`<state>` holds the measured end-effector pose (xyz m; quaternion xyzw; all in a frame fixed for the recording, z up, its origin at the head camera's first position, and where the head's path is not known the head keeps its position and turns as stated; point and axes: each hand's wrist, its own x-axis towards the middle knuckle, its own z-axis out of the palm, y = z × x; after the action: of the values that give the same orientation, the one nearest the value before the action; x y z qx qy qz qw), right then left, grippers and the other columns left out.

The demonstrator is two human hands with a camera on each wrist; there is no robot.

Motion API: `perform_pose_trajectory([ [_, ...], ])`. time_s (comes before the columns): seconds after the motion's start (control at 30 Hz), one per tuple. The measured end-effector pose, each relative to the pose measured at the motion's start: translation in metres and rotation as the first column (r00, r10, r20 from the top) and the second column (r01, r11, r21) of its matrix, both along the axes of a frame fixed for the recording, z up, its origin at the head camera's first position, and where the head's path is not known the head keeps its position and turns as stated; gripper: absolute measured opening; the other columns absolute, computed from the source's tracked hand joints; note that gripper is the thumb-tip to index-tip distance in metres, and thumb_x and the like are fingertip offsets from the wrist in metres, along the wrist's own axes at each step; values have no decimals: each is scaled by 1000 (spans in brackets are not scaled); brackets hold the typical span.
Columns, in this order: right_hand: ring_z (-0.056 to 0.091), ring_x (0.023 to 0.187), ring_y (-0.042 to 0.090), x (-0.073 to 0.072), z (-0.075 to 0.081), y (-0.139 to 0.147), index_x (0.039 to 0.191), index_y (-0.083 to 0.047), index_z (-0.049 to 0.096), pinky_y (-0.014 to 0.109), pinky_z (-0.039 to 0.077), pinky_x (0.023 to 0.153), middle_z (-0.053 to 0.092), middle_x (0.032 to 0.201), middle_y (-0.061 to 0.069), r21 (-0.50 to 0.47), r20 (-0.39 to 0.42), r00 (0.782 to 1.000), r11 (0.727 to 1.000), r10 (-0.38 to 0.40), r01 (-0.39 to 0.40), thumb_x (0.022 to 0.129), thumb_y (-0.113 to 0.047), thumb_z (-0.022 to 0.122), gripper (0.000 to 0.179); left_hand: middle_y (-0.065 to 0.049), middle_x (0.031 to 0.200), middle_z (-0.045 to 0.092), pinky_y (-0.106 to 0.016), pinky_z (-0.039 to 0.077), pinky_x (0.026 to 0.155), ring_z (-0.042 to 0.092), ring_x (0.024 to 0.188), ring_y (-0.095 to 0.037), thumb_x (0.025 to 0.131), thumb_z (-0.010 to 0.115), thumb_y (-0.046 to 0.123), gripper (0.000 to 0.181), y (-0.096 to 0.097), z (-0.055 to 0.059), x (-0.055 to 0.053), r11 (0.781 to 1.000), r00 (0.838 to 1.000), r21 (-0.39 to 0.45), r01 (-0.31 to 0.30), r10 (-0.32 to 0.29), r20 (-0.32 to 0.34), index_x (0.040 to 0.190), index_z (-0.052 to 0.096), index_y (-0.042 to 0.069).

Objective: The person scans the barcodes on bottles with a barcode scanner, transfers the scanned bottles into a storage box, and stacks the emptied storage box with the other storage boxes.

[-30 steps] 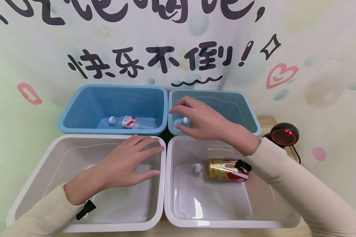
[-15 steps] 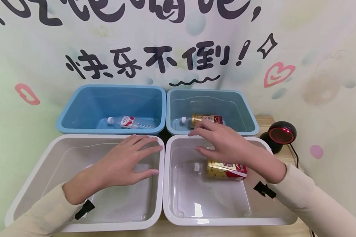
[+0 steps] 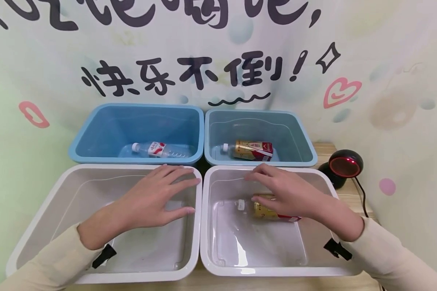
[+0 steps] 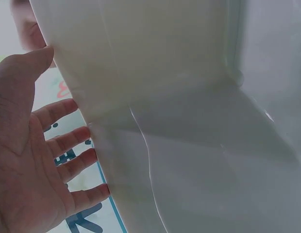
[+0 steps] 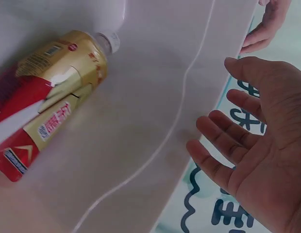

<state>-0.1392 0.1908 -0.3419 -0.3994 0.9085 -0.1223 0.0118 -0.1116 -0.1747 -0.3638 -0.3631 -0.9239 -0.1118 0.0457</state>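
Observation:
My right hand (image 3: 291,192) hovers over the front right grey bin (image 3: 335,234), fingers spread and holding nothing. Below it lies a gold-and-red labelled drink bottle (image 3: 264,213) with a white cap, partly covered by the hand in the head view. The right wrist view shows this bottle (image 5: 68,82) on its side, apart from the fingers. Over the front left grey bin (image 3: 149,250), my left hand (image 3: 149,198) extends with loosely spread fingers, the tips near the bin's back and right rim. Nothing is in its grasp.
Behind stand a blue bin (image 3: 142,121) with a clear red-and-white labelled bottle (image 3: 158,150) and a blue-green bin (image 3: 284,129) with another gold-and-red bottle (image 3: 253,150). A black round device (image 3: 346,163) with a red ring and cable stands right of the bins. A printed wall hanging (image 3: 240,72) backs them.
My right hand has drawn back from over the blue-green bin to above the front right bin, uncovering the gold-and-red bottle in the blue-green bin. My left hand stays in place.

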Motion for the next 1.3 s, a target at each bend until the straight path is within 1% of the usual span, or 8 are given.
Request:
perform_pose_trajectory([
  [0.27, 69, 106, 16, 4, -17, 12, 138, -19, 66, 40, 63, 90, 66, 129, 4, 45, -32, 999, 999, 3, -1, 93, -30, 80, 49, -3, 157, 56, -60, 41, 122, 49, 148, -31, 95, 70, 59, 66, 1, 2, 1, 1000, 1000, -5, -4, 4, 15, 152, 58, 29],
  [0.37, 69, 106, 16, 3, -25, 15, 136, -20, 67, 40, 63, 91, 67, 127, 2, 73, -8, 1000, 997, 12, -12, 94, -32, 80, 46, -3, 158, 56, -61, 41, 122, 49, 148, -31, 95, 71, 58, 66, 1, 2, 2, 1000, 1000, -4, -5, 5, 14, 152, 59, 28],
  [0.47, 69, 105, 16, 2, -32, 18, 135, -17, 68, 41, 63, 91, 68, 126, 2, 130, 30, 1000, 992, 7, -11, 93, -34, 81, 47, -3, 158, 56, -61, 41, 122, 49, 148, -31, 94, 71, 58, 66, 0, 3, 2, 1000, 1000, -4, -9, 9, 11, 151, 59, 28],
  [0.63, 70, 101, 18, 1, -38, 22, 134, -15, 69, 42, 62, 88, 70, 124, 3, 209, 46, 999, 978, -4, -6, 90, -36, 83, 51, -2, 158, 55, -61, 41, 122, 49, 149, -31, 94, 72, 59, 66, 0, 5, 3, 1000, 1000, -6, -16, 16, 15, 152, 59, 29],
  [0.8, 68, 108, 21, 1, -40, 22, 137, -18, 68, 46, 61, 95, 69, 131, 4, 262, 94, 995, 965, -21, -4, 89, -36, 84, 54, -3, 158, 55, -61, 41, 122, 49, 149, -31, 94, 71, 59, 66, -1, 5, 3, 1000, 1000, -9, -18, 18, 12, 152, 59, 28],
  [0.9, 67, 108, 21, 0, -41, 22, 139, -17, 67, 47, 61, 97, 69, 134, 5, 289, 117, 992, 957, -35, -1, 88, -34, 86, 57, -2, 158, 55, -60, 41, 122, 49, 148, -31, 95, 70, 59, 66, -1, 6, 3, 1000, 1000, -6, -13, 13, 2, 152, 58, 29],
  [1.1, 67, 113, 25, -2, -43, 20, 146, -14, 61, 52, 59, 104, 67, 139, 8, 329, 137, 989, 944, -59, 11, 85, -33, 89, 70, -2, 157, 56, -60, 41, 122, 49, 148, -30, 95, 70, 59, 66, 0, 7, 2, 1000, 1000, 1, -9, 9, -2, 152, 59, 29],
  [1.3, 65, 116, 25, -1, -55, 18, 145, -9, 62, 52, 57, 109, 67, 136, 8, 354, 130, 989, 935, -71, 21, 81, -31, 93, 74, -2, 158, 55, -60, 42, 122, 50, 148, -31, 95, 70, 60, 65, 0, 4, 2, 1000, 999, -8, -15, 15, 34, 151, 59, 29],
])
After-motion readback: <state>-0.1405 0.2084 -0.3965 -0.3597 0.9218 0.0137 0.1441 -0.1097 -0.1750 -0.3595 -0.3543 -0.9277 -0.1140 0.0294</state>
